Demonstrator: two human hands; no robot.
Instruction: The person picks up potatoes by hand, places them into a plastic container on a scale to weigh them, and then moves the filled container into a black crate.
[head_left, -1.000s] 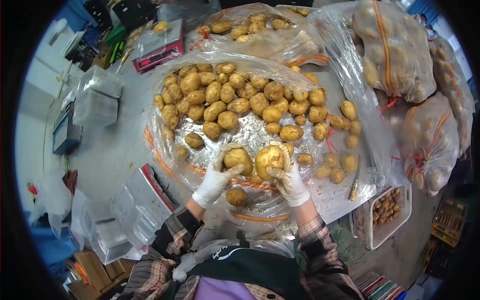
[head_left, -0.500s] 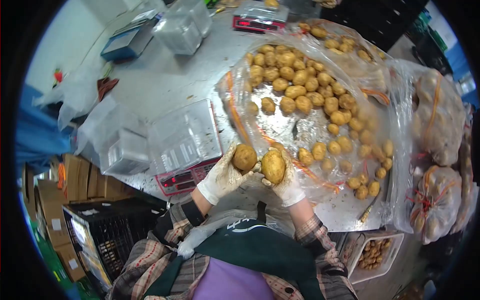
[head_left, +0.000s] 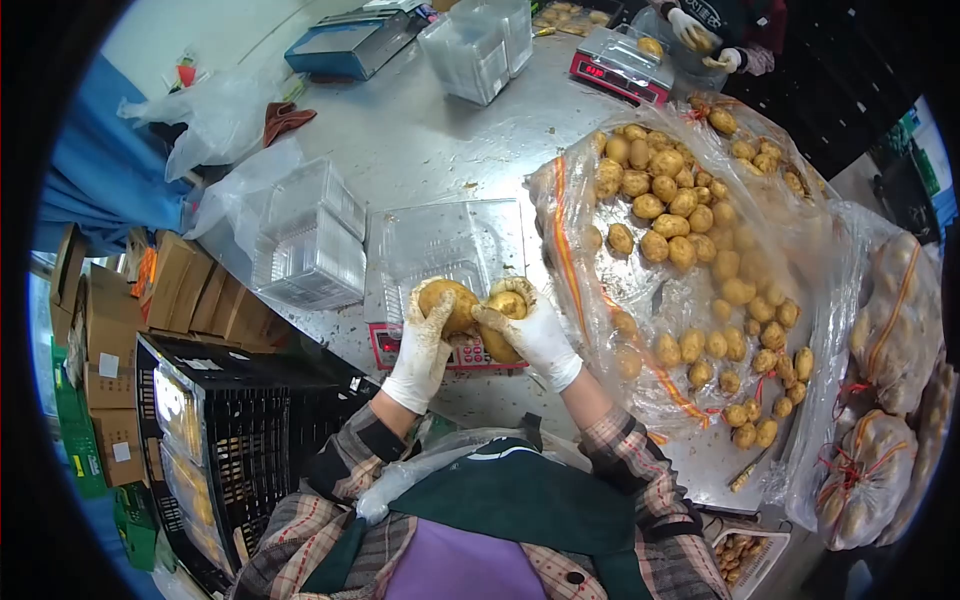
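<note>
My left hand point(head_left: 420, 350), in a soiled white glove, is closed around a large potato point(head_left: 449, 304). My right hand point(head_left: 541, 338), gloved too, grips a smaller potato point(head_left: 508, 304), and a second potato point(head_left: 498, 345) shows below it, against the palm. Both hands are close together over the front edge of a red scale point(head_left: 384, 347). A clear plastic tray point(head_left: 400, 235) rests on that scale, just beyond my fingers. To the right, many loose potatoes point(head_left: 669, 224) lie on an opened clear plastic bag point(head_left: 566, 240) with orange stripes.
Stacked clear trays point(head_left: 315, 250) stand left of the scale, more trays point(head_left: 470, 50) farther back. Another red scale point(head_left: 622, 65) holds a potato near a co-worker's gloved hands point(head_left: 692, 32). Full potato bags point(head_left: 868, 470) sit at right. A black crate point(head_left: 250, 430) is lower left.
Both hands have moved left with the potatoes, from beside the bag to the scale. A second potato now shows in my right hand. The view has shifted, bringing a co-worker's hands into sight.
</note>
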